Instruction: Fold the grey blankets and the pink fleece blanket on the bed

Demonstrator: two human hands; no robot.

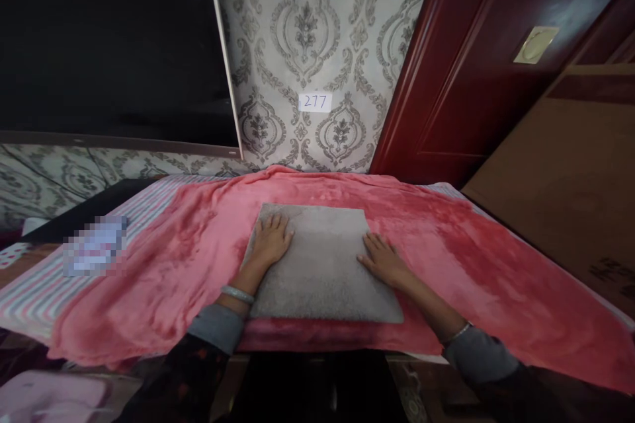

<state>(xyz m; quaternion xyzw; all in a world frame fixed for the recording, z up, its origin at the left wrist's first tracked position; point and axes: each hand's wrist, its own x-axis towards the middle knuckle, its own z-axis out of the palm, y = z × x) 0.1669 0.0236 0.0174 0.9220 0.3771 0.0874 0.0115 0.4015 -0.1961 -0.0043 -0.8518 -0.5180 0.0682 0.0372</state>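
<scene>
A grey, short-piled square of cloth (317, 264) lies flat on a pink plush blanket (208, 225). My left hand (272, 240) rests palm down on its upper left part, fingers spread and pointing away from me. Over the right edge lies my right hand (381, 259), also flat, with its fingers apart and reaching toward the upper right corner. Neither hand grips anything. Whether the grey cloth is one layer or folded, I cannot tell.
Beneath the blanket shows a striped cloth (149, 205). A blurred-out item (95, 246) lies at the left. Behind are a television (114, 46) and a paper marked 277 (315, 102). A cardboard box (560, 178) leans at the right beside a dark red door (461, 66).
</scene>
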